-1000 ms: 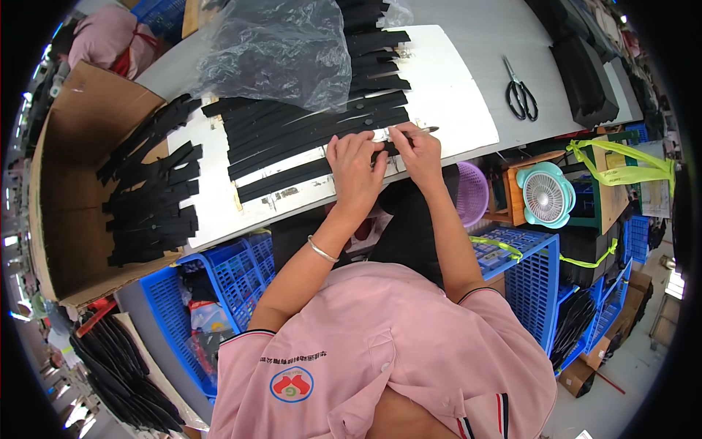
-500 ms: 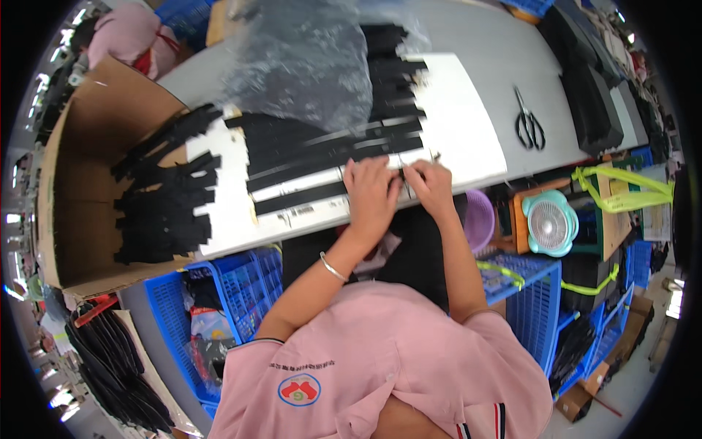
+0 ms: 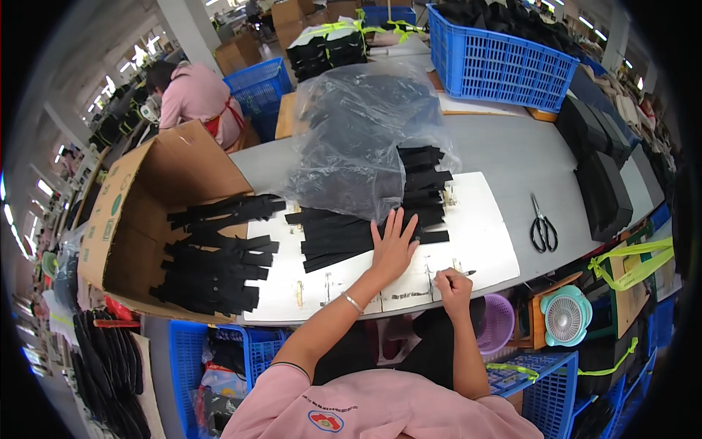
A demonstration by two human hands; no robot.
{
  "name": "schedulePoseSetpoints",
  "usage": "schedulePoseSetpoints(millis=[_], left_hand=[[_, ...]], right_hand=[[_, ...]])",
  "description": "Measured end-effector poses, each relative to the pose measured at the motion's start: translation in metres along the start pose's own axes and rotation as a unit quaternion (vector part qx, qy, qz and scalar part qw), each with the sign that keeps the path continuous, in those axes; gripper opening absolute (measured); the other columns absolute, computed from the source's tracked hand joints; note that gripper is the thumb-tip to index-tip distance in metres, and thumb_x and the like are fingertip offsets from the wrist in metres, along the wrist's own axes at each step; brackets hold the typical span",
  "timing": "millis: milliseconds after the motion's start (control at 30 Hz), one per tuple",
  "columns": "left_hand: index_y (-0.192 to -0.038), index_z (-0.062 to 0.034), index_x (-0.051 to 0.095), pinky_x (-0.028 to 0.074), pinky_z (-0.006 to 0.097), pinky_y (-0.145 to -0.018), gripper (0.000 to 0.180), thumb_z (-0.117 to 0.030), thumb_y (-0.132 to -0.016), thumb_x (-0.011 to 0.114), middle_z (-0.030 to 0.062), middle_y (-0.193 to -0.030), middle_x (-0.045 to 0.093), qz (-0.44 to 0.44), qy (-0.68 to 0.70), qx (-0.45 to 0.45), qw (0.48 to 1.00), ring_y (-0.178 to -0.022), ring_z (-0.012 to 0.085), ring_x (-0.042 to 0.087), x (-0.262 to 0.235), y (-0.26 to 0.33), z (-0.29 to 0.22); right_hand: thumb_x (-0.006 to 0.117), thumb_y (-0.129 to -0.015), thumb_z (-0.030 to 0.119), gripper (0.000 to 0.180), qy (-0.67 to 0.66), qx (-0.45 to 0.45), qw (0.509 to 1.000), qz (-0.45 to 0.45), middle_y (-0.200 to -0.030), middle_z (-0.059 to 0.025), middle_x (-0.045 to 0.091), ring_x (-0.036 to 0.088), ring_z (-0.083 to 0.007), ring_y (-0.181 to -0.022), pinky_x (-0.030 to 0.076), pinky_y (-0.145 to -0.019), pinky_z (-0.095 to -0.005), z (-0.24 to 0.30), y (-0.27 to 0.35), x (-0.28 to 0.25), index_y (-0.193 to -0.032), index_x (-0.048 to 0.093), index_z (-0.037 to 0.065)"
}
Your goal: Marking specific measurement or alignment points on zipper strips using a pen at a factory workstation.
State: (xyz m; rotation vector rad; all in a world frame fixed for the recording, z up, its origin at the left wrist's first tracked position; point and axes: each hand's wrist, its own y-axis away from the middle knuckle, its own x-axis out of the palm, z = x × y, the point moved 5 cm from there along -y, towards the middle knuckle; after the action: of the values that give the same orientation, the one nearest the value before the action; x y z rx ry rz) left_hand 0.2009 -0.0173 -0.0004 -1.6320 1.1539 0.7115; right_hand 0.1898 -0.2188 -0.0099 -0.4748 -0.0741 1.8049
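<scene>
Head view: the left hand (image 3: 393, 247) lies flat and open on the black straps (image 3: 351, 238) piled on the white board (image 3: 482, 241). The right hand (image 3: 453, 283) pinches a thin dark piece near the board's front edge. The loose stack could slide apart if that palm drags.

pink short-sleeved shirt (image 3: 380, 413), plain weave, filling the lower edge of the view. small round badge (image 3: 327, 421) on the chest, red and blue with a white rim; a short line of dark print above it, too small to make out. sleeve hem dark-edged at the left upper arm. both forearms bare. thin silver bangle (image 3: 354, 302) on the left wrist. left hand (image 3: 393, 247) and right hand (image 3: 453, 284) ungloved, no rings visible.
</scene>
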Motion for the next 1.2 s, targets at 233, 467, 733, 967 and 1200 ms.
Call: schedulePoseSetpoints(millis=[233,467,733,967,1200], left_hand=[[-0.155,-0.0162,0.043,0.016,0.069,-0.119,0.063,-0.027,-0.097,0.065,0.0172,-0.161,0.036,-0.037,-0.026,-0.016,0.999,-0.154,0.0327,0.027,0.001,-0.060,0.052],[-0.146,-0.0088,0.053,0.025,0.055,-0.122,0.058,-0.016,-0.092,0.071,0.0194,-0.161,0.039,-0.039,0.126,0.004,0.991,-0.152,0.0380,0.030,-0.041,0.010,0.014],[-0.124,-0.0105,0.070,0.013,0.064,-0.121,0.036,-0.024,-0.090,0.073,0.0152,-0.149,0.054,-0.237,-0.026,-0.234,0.943,-0.151,0.0369,0.034,-0.150,0.165,0.125],[-0.152,-0.0075,0.047,0.012,0.066,-0.121,0.084,-0.043,-0.083,0.081,0.0263,-0.165,0.028,-0.386,-0.192,-0.560,0.708,-0.157,0.0433,0.016,-0.238,0.267,0.252],[-0.153,-0.0111,0.046,0.022,0.057,-0.121,0.096,-0.052,-0.076,0.085,0.0208,-0.165,0.029,-0.297,-0.132,-0.655,0.682,-0.151,0.0388,0.029,-0.241,0.250,0.261]], right_hand=[[0.067,-0.095,0.011,0.018,0.029,-0.008,1.000,0.000,-0.068,-0.0080,0.065,0.058,-0.0129,-0.060,0.045,-0.058,-0.0296,0.007,-0.009,0.008,-0.085,0.070,-0.003],[0.065,-0.100,0.011,0.017,-0.045,0.037,0.998,-0.007,-0.077,-0.0014,0.067,0.058,-0.0072,-0.071,0.047,-0.065,-0.0233,-0.015,-0.010,-0.001,-0.091,0.069,-0.002],[0.067,-0.101,0.013,0.018,-0.043,0.030,0.998,-0.016,-0.076,-0.0013,0.066,0.056,-0.0049,-0.069,0.046,-0.064,-0.0209,-0.019,-0.010,0.000,-0.093,0.071,-0.002],[0.067,-0.101,0.014,0.018,-0.059,0.031,0.998,-0.013,-0.076,-0.0008,0.066,0.056,-0.0054,-0.068,0.045,-0.062,-0.0217,-0.010,-0.012,0.009,-0.093,0.071,-0.002],[0.063,-0.104,0.014,0.019,-0.021,0.030,0.999,-0.006,-0.075,0.0019,0.059,0.049,-0.0035,-0.065,0.039,-0.057,-0.0202,-0.027,-0.006,-0.007,-0.090,0.067,0.002]])
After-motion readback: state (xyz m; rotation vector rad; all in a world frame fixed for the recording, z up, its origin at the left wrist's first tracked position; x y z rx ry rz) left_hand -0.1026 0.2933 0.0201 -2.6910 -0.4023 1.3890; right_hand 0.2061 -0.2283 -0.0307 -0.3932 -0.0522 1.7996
